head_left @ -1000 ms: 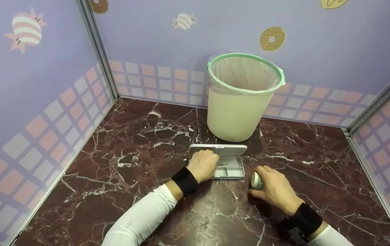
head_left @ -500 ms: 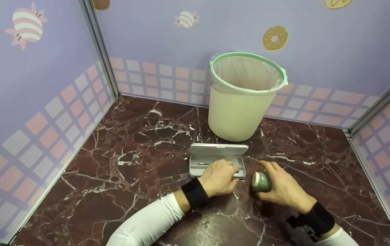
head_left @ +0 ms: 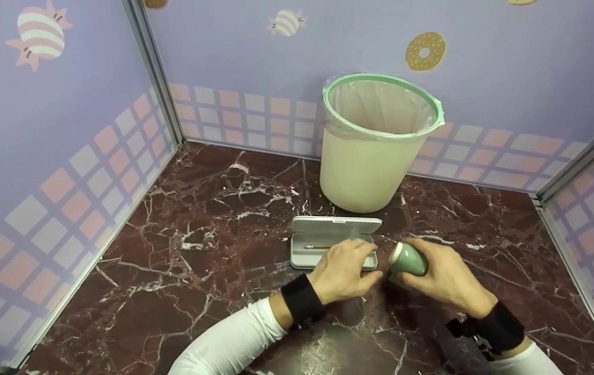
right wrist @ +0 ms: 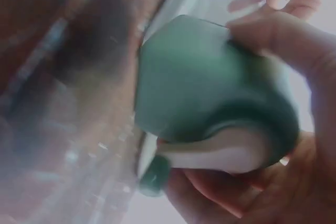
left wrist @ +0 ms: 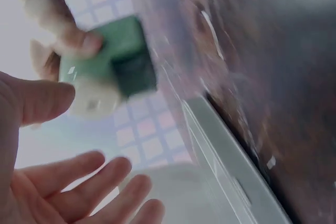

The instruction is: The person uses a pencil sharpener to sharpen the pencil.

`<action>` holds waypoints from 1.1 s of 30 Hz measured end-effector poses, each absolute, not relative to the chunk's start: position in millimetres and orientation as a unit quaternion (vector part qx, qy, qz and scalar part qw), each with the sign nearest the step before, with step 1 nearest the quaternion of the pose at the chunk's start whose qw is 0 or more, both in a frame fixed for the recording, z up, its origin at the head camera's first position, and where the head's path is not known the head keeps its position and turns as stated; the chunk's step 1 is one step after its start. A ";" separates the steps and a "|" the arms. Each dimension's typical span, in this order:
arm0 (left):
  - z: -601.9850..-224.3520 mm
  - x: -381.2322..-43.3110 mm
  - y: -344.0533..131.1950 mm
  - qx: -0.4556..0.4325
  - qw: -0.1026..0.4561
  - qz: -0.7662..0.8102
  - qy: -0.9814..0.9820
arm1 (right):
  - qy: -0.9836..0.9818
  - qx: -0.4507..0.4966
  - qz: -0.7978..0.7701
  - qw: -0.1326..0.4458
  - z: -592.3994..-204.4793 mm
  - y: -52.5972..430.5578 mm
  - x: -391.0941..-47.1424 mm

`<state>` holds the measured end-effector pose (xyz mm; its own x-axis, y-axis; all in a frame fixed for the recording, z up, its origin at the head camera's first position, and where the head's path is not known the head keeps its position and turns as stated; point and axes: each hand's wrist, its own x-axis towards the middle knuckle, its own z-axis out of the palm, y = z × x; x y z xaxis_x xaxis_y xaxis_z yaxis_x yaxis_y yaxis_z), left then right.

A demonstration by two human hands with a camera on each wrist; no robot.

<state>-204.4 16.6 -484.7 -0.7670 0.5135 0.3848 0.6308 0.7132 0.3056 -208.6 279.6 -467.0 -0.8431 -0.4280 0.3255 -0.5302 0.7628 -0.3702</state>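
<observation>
My right hand [head_left: 445,271] grips a small green pencil sharpener [head_left: 412,259] with a pale front end, tilted above the table beside the case. In the right wrist view a whitish crank [right wrist: 215,153] with a green knob [right wrist: 155,176] shows on the sharpener. My left hand [head_left: 342,271] reaches over the front right part of the open grey pencil case [head_left: 336,226], fingers spread toward the sharpener with nothing in them. Inside the case lies a slim pencil [head_left: 316,247]. The case's right compartments are mostly hidden by the left hand.
A cream waste bin [head_left: 364,172] with a green rim and a clear liner stands behind the case. Purple walls [head_left: 224,41] enclose the dark red marbled table [head_left: 182,291] at the back and both sides.
My left hand has come out of the case's left part, moved right and spread its fingers. My right hand has raised the sharpener a little and tipped it upward.
</observation>
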 end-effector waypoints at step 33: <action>-452.2 -183.9 41.3 -0.247 0.224 -0.376 -0.864 | -0.907 0.204 0.293 0.226 -407.9 234.8 -204.7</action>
